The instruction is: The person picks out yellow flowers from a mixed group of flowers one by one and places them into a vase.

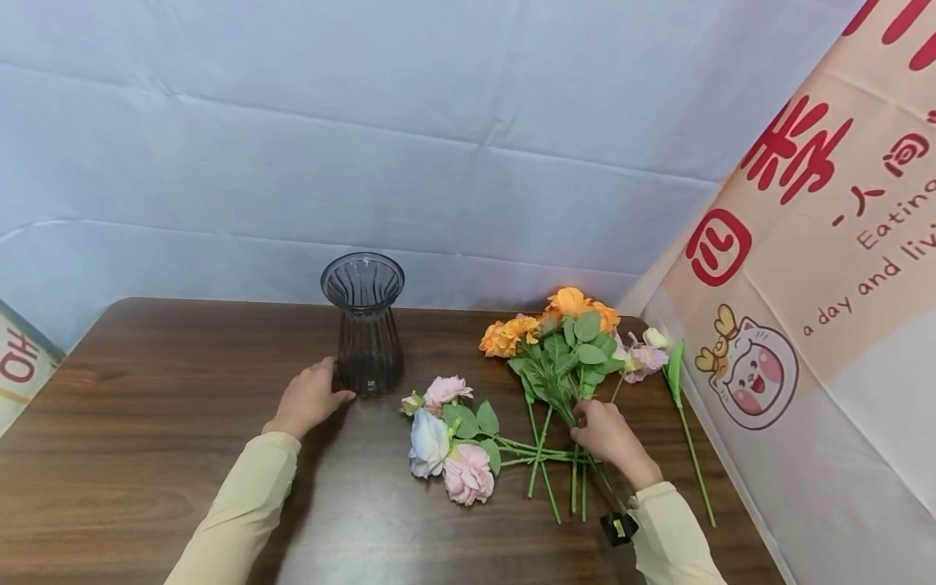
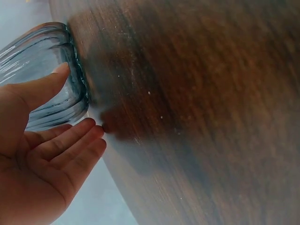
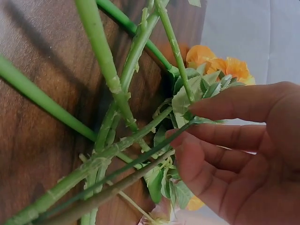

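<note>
A grey ribbed glass vase [image 1: 370, 349] stands upright near the table's back edge. My left hand [image 1: 310, 398] is beside its base; in the left wrist view the thumb lies along the glass and the other fingers [image 2: 77, 154] are nearly straight. At the right, my right hand [image 1: 613, 437] is among artificial flower stems. Its thumb and forefinger pinch a thin dark green stem [image 3: 150, 152] below the leaves. Orange flowers [image 1: 570, 302] top this bunch, with a pale purple flower [image 1: 645, 359] beside them. Whether other stems are also held is unclear.
Pink flowers [image 1: 468, 473] and a pale blue one [image 1: 428, 444] lie on the wooden table [image 1: 146, 455] between the hands, their stems crossing others. A white tulip [image 1: 656, 338] lies near the right edge, by a printed cloth [image 1: 863, 357]. Pale cloth [image 1: 329, 146] hangs behind.
</note>
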### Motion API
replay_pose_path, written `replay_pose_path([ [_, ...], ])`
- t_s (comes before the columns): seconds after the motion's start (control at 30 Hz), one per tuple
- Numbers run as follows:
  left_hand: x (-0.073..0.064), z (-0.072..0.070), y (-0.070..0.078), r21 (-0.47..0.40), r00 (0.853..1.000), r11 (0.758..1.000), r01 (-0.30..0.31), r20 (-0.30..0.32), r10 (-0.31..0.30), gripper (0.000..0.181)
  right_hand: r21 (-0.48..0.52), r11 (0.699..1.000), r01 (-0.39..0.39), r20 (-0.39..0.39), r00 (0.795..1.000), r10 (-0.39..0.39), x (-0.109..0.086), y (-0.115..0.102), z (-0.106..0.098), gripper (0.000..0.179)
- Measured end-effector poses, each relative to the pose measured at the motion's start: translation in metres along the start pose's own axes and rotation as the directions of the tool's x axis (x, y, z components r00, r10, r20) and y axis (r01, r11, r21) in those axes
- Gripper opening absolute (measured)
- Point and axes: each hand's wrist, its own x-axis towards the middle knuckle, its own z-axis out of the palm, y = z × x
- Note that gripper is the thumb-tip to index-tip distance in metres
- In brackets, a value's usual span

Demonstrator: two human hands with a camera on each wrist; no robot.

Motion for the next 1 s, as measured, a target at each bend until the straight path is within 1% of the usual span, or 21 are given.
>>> replay_pose_path([
  [0.13, -0.0002, -0.0016, 0.0018, -0.001, 1.000, 1.000, 0.002, 0.006, -0.002, 0.061, 0.037, 0.999, -0.005, 0.022, 1.000, 0.004, 0.0016, 0.0005, -0.0014, 0.026],
  [0.3, 0.0002, -0.0029, 0.0032, -0.007, 1.000, 1.000, 0.001, 0.015, -0.001, 0.061, 0.102, 0.995, -0.009, 0.043, 0.999, 0.004, 0.0014, 0.0010, -0.0027, 0.017],
  [0.47, 0.0011, -0.0008, 0.0024, -0.007, 1.000, 1.000, -0.003, 0.022, 0.004, 0.063, 0.146, 0.988, -0.040, 0.057, 0.998, 0.032, 0.0019, 0.0021, -0.0032, 0.016],
  [0.6, 0.0008, 0.0009, 0.0013, 0.001, 1.000, 1.000, -0.010, 0.009, 0.010, 0.063, 0.172, 0.982, -0.079, 0.062, 0.996, 0.069, 0.0034, 0.0013, -0.0030, 0.014],
  [0.67, 0.0006, 0.0019, 0.0008, 0.006, 1.000, 1.000, -0.010, 0.006, 0.010, 0.062, 0.182, 0.980, -0.082, 0.067, 0.995, 0.071, 0.0036, 0.0006, -0.0036, 0.014],
  [0.73, 0.0003, 0.0029, 0.0003, 0.008, 1.000, 1.000, -0.008, 0.007, 0.008, 0.061, 0.189, 0.979, -0.078, 0.076, 0.995, 0.065, 0.0041, 0.0007, -0.0044, 0.014],
  [0.9, -0.0002, 0.0043, -0.0005, 0.006, 1.000, 1.000, 0.000, 0.008, -0.001, 0.061, 0.198, 0.980, -0.017, 0.090, 0.996, 0.000, 0.0058, 0.0034, -0.0064, 0.015],
  [0.97, -0.0003, 0.0045, -0.0009, 0.005, 1.000, 1.000, 0.002, 0.002, -0.002, 0.060, 0.201, 0.980, -0.006, 0.087, 0.996, -0.012, 0.0067, 0.0039, -0.0066, 0.014],
  [1.0, -0.0005, 0.0044, -0.0011, 0.007, 1.000, 1.000, 0.001, -0.001, -0.001, 0.060, 0.202, 0.979, -0.013, 0.083, 0.997, -0.004, 0.0069, 0.0032, -0.0065, 0.013],
])
